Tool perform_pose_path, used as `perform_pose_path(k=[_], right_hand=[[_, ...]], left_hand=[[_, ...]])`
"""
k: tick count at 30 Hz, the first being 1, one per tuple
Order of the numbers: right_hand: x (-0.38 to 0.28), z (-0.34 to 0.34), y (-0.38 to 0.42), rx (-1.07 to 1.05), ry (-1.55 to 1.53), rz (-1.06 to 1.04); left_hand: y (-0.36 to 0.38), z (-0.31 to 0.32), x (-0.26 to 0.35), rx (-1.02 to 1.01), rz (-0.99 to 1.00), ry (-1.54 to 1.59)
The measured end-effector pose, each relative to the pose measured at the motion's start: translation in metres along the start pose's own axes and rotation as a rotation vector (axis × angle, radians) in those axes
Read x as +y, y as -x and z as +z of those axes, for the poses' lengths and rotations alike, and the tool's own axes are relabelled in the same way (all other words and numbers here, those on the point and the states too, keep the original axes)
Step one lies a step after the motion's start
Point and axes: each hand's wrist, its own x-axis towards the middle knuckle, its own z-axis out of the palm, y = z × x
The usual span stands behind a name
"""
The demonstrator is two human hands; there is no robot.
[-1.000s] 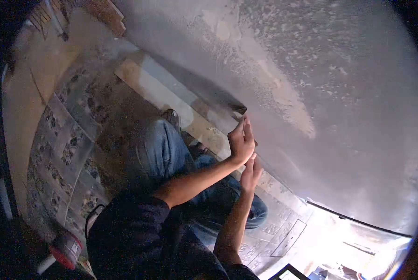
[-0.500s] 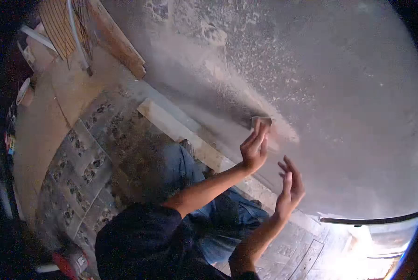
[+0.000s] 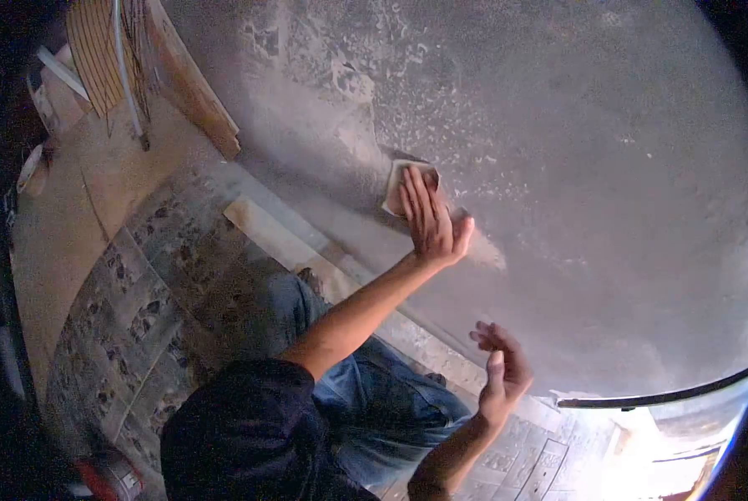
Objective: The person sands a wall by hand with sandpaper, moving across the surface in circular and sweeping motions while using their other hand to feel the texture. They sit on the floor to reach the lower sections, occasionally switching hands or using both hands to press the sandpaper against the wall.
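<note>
My left hand [image 3: 428, 219] lies with its fingers stretched flat over a piece of sandpaper [image 3: 396, 185], pressing it to the grey wall [image 3: 608, 225]. The sheet's pale edge shows left of the fingers, and a darker corner curls up by the fingertips. The thumb sticks out to the right. Below and to the right, my right hand [image 3: 505, 367] hangs in front of the wall's lower part, fingers loosely bent and apart, holding nothing. Pale, speckled patches [image 3: 432, 108] mark the wall above the sandpaper.
A light strip [image 3: 282, 242] runs along the wall's foot, beside my jeans-clad knees. Patterned tiles [image 3: 140, 317] cover the floor. A wooden board [image 3: 194, 79] and a pipe [image 3: 128, 75] stand upper left. A red, round container [image 3: 111, 480] sits lower left. A dark bar [image 3: 658, 397] edges the wall.
My left hand has slid the sandpaper up and left along the wall, and its fingers now lie flatter. My right hand appears slightly lower and further left. The whole view has shifted a little.
</note>
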Motion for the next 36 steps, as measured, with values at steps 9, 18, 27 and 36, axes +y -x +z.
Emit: perform_pose_path(k=[9, 18, 27, 36], right_hand=[[-0.06, 0.009, -0.141, 0.125, 0.381, -0.559], [-0.105, 0.096, -0.248, 0.098, 0.793, -1.215], [-0.066, 0.142, -0.25, 0.215, 0.726, -1.347], [-0.067, 0.106, -0.274, 0.041, 0.786, -1.628]], left_hand=[[-0.053, -0.057, -0.121, 0.233, -0.043, -0.08], [0.004, -0.027, -0.229, 0.664, -0.915, 0.439], [0.047, -0.003, -0.283, 0.76, -0.953, 0.613], [0.054, -0.042, -0.325, 0.806, -1.047, 0.423]])
